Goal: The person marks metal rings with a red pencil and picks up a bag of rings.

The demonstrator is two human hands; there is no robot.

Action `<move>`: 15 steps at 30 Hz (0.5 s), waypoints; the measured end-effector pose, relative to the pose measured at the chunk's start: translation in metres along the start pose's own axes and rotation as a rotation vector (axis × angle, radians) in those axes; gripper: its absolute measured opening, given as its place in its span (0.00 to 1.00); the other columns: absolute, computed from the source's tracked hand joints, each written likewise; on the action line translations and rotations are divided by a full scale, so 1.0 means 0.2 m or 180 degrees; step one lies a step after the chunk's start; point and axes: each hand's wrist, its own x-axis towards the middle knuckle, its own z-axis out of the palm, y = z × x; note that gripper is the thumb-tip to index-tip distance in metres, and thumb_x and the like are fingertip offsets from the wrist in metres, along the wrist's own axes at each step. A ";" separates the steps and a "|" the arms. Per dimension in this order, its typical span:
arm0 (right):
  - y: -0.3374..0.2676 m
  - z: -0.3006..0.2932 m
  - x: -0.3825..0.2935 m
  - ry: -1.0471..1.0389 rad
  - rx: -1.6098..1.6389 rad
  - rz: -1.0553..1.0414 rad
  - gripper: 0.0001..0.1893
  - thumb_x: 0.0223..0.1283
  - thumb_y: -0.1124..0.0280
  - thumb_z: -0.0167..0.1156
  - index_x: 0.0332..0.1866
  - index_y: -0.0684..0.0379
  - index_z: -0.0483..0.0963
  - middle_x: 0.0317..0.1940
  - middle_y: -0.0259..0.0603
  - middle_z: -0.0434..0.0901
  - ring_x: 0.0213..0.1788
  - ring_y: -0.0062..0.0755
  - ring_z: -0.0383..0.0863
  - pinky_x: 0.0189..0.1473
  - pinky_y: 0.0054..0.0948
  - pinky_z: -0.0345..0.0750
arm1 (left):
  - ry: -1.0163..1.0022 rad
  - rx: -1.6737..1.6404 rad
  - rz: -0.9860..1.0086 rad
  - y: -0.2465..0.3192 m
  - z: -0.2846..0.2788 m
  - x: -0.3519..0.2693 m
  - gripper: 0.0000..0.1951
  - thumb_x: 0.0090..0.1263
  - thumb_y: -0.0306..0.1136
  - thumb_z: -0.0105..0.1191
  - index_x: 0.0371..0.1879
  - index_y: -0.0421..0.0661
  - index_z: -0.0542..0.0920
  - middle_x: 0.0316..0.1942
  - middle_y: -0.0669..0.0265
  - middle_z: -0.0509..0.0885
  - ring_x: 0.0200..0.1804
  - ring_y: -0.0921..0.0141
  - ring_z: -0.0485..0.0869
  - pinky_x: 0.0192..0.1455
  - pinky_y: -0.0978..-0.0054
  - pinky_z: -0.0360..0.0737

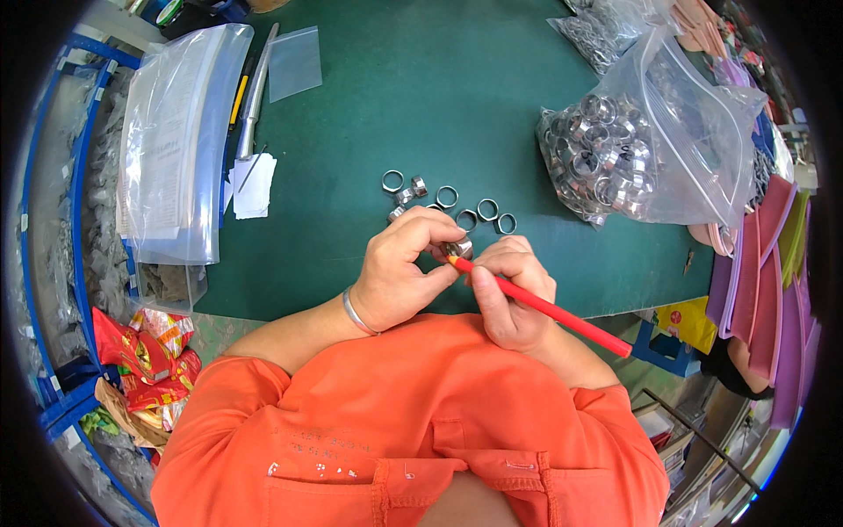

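Between thumb and fingers, my left hand pinches a shiny metal ring. My right hand grips a red pencil, whose pale tip meets the near side of that ring. Just beyond my hands, several more metal rings lie loose on the green tabletop. One of them, a faceted ring, lies flat at the far left of the group. A small ring lies at the right end. My left fingers partly cover the nearest ones.
A clear zip bag full of metal rings stands at right, with a bag of chains behind it. Papers in a plastic sleeve, a tapered metal rod, a small zip bag and a white paper slip lie at left.
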 end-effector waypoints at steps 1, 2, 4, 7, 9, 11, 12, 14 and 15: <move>0.00 0.00 0.00 -0.0144 -0.0028 0.0013 0.06 0.53 0.84 0.60 0.31 0.63 0.70 0.23 0.42 0.77 0.23 0.34 0.75 0.32 0.30 0.69 | -0.0022 0.0024 0.0046 0.00 0.00 0.00 0.18 0.51 0.11 0.62 0.41 0.36 0.77 0.44 0.58 0.76 0.40 0.72 0.82 0.39 0.79 0.82; 0.00 0.00 -0.01 -0.0034 0.0161 0.0081 0.06 0.52 0.85 0.60 0.33 0.65 0.72 0.24 0.42 0.77 0.25 0.35 0.76 0.32 0.30 0.70 | -0.0025 0.0017 0.0048 0.00 0.00 0.00 0.18 0.51 0.11 0.62 0.41 0.36 0.77 0.44 0.58 0.76 0.40 0.72 0.82 0.39 0.79 0.82; 0.00 -0.02 -0.01 0.0093 0.0042 0.0046 0.07 0.52 0.86 0.60 0.35 0.65 0.72 0.24 0.42 0.77 0.26 0.35 0.76 0.33 0.29 0.70 | 0.0007 -0.0099 -0.0112 -0.01 0.00 -0.01 0.18 0.50 0.11 0.63 0.41 0.35 0.77 0.45 0.58 0.76 0.40 0.72 0.82 0.40 0.79 0.82; -0.01 -0.01 0.03 0.0237 -0.0390 0.0207 0.11 0.48 0.86 0.63 0.38 0.65 0.74 0.25 0.41 0.78 0.27 0.37 0.78 0.34 0.29 0.74 | 0.0033 -0.0088 -0.0176 0.00 0.00 -0.01 0.18 0.50 0.12 0.64 0.40 0.35 0.77 0.44 0.59 0.75 0.39 0.72 0.82 0.40 0.79 0.82; 0.00 0.00 0.06 -0.0130 -0.0475 0.0306 0.12 0.46 0.86 0.65 0.36 0.63 0.75 0.27 0.42 0.79 0.27 0.37 0.78 0.32 0.27 0.75 | 0.0008 0.0011 -0.0049 0.00 0.00 0.00 0.18 0.50 0.12 0.64 0.41 0.35 0.76 0.44 0.60 0.75 0.40 0.72 0.82 0.40 0.79 0.82; 0.00 0.00 0.04 -0.0154 -0.0489 0.0424 0.12 0.44 0.85 0.67 0.35 0.62 0.75 0.28 0.43 0.80 0.25 0.36 0.79 0.29 0.28 0.76 | -0.0031 0.0086 0.0098 0.01 0.00 0.01 0.19 0.50 0.13 0.65 0.41 0.35 0.76 0.44 0.60 0.75 0.40 0.72 0.82 0.41 0.79 0.82; 0.00 -0.02 0.07 -0.0094 -0.0683 0.0105 0.12 0.44 0.85 0.67 0.35 0.63 0.75 0.28 0.43 0.80 0.26 0.36 0.80 0.29 0.28 0.76 | 0.0049 0.0023 -0.0019 0.02 0.00 0.02 0.20 0.50 0.13 0.65 0.42 0.36 0.76 0.44 0.60 0.75 0.40 0.72 0.82 0.41 0.79 0.82; -0.02 -0.10 0.19 -0.0098 -0.0926 -0.0443 0.13 0.42 0.88 0.65 0.35 0.64 0.76 0.31 0.46 0.82 0.28 0.37 0.83 0.31 0.27 0.79 | 0.0044 0.0355 -0.0106 0.04 -0.03 0.04 0.22 0.50 0.15 0.66 0.45 0.38 0.75 0.45 0.61 0.74 0.42 0.71 0.82 0.43 0.79 0.81; -0.08 -0.17 0.26 -0.0052 -0.1105 -0.0661 0.13 0.41 0.90 0.62 0.34 0.64 0.76 0.35 0.51 0.82 0.31 0.38 0.84 0.33 0.27 0.80 | 0.0212 0.0539 0.0013 0.04 -0.04 0.06 0.21 0.50 0.16 0.66 0.44 0.39 0.76 0.45 0.61 0.75 0.40 0.72 0.82 0.41 0.80 0.80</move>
